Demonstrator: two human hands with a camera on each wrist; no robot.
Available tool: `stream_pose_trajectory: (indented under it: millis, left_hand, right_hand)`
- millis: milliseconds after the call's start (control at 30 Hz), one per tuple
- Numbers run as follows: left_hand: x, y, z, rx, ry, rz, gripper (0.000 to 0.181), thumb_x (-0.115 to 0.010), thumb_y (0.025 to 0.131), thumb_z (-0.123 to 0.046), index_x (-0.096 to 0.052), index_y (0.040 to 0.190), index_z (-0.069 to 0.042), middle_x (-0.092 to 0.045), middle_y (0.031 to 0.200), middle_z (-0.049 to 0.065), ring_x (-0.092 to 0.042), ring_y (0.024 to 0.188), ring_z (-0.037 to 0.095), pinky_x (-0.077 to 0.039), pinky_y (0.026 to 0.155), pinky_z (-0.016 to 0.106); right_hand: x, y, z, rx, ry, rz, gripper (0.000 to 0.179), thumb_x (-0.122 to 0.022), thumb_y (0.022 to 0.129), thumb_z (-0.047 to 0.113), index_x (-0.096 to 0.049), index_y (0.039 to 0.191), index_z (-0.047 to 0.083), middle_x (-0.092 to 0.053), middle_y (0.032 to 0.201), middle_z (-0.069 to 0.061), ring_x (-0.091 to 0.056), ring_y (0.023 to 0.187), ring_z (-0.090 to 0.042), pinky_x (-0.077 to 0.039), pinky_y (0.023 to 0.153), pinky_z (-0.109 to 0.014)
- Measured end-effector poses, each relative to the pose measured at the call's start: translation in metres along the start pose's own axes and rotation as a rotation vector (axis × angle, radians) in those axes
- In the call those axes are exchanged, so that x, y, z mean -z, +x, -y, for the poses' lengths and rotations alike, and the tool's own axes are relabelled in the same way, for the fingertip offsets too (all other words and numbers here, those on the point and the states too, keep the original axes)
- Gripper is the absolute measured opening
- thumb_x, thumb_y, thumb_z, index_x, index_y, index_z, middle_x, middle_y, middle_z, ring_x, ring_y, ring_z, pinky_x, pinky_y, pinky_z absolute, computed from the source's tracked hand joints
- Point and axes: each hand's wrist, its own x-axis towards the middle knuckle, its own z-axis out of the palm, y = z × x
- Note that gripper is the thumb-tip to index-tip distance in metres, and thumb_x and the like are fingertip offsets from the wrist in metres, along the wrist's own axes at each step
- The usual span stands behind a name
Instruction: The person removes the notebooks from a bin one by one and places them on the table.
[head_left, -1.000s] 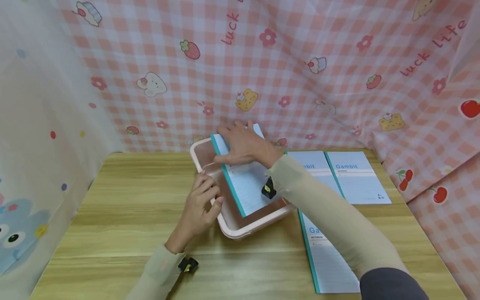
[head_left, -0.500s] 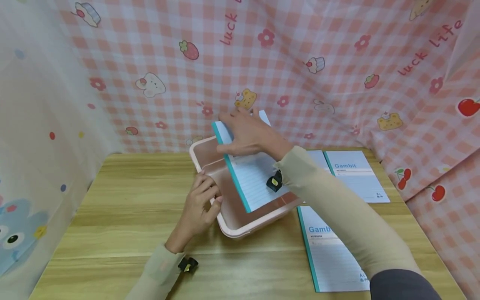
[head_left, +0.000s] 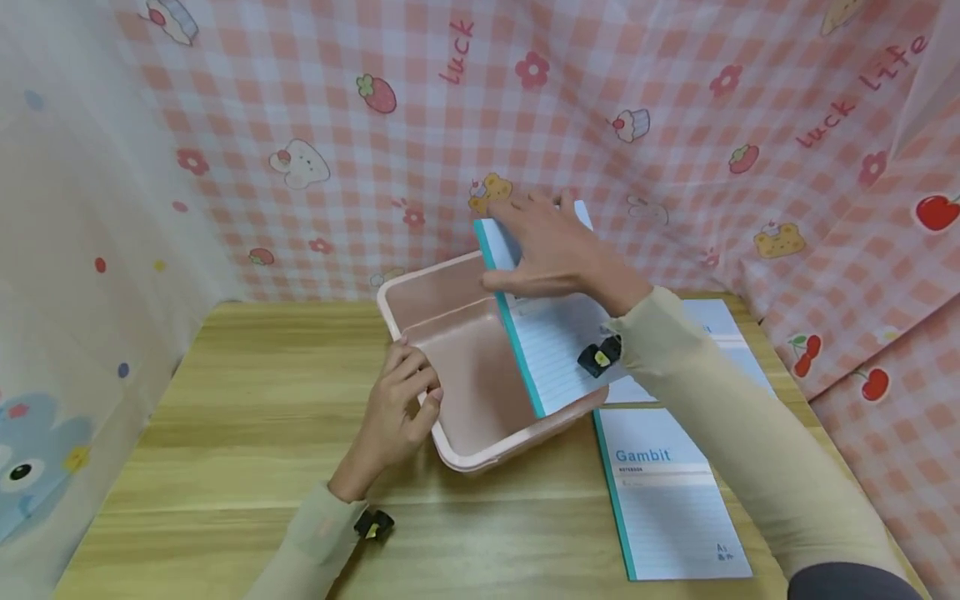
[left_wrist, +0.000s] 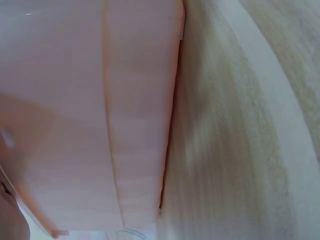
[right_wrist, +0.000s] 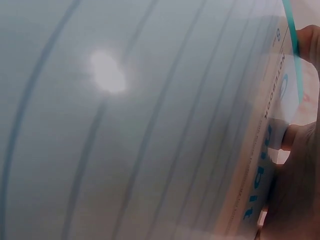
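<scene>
My right hand (head_left: 555,250) grips a light-blue notebook (head_left: 562,350) with a teal spine near its upper end, over the right part of a pink plastic bin (head_left: 468,358). The notebook slants across the bin's opening; in the right wrist view its lined cover (right_wrist: 150,125) fills most of the picture, with fingers at the edge. My left hand (head_left: 401,404) holds the bin's left rim with curled fingers. The bin's outer wall (left_wrist: 135,115) shows close up in the left wrist view, standing on the wooden table (left_wrist: 240,130).
A notebook (head_left: 678,500) marked Gambit lies at the front right of the table. Behind it, more notebooks (head_left: 723,333) lie partly hidden by my right forearm. A pink checked cloth (head_left: 420,150) hangs along the table's back edge.
My right hand has lifted the notebook and carried it to the right, uncovering more of the bin's floor. My left hand has stayed on the rim.
</scene>
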Motion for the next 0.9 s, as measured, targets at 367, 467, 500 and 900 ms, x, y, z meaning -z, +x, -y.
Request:
stream_pose_trajectory:
  millis: [367,467,500,900]
  left_hand:
    - [0.001,0.002,-0.001,-0.015,0.013,-0.001,0.021,-0.05,0.087,-0.021,-0.052,0.067,-0.014,-0.053,0.078,0.002,-0.051,0.093,0.024,-0.028,0.123,0.054]
    - [0.002,0.003,-0.001,-0.021,0.021,0.005,0.021,-0.05,0.087,-0.021,-0.052,0.067,-0.015,-0.052,0.077,0.002,-0.051,0.093,0.025,-0.028,0.124,0.053]
    - [0.002,0.003,-0.001,-0.023,0.023,0.009,0.021,-0.049,0.087,-0.021,-0.052,0.067,-0.015,-0.052,0.077,0.001,-0.05,0.093,0.025,-0.028,0.124,0.053]
    - [0.004,0.003,-0.002,-0.01,0.03,0.026,0.018,-0.05,0.086,-0.02,-0.051,0.068,-0.016,-0.051,0.078,0.001,-0.049,0.094,0.023,-0.027,0.124,0.054]
  right_hand:
    - [0.008,-0.045,-0.049,-0.104,-0.04,-0.015,0.081,-0.065,0.082,0.06,-0.046,0.146,0.014,-0.055,0.144,-0.016,-0.044,0.128,-0.037,-0.023,0.105,-0.064]
    - [0.005,-0.058,-0.063,-0.125,-0.033,-0.003,0.08,-0.065,0.083,0.059,-0.046,0.146,0.013,-0.054,0.147,-0.017,-0.042,0.131,-0.038,-0.02,0.108,-0.067]
    - [0.003,-0.063,-0.067,-0.132,-0.026,0.002,0.078,-0.065,0.084,0.058,-0.047,0.145,0.013,-0.055,0.147,-0.017,-0.043,0.131,-0.038,-0.02,0.108,-0.068]
    - [-0.026,-0.116,-0.117,-0.234,-0.024,0.059,0.075,-0.072,0.083,0.053,-0.048,0.141,0.012,-0.055,0.144,-0.02,-0.045,0.13,-0.042,-0.023,0.101,-0.07]
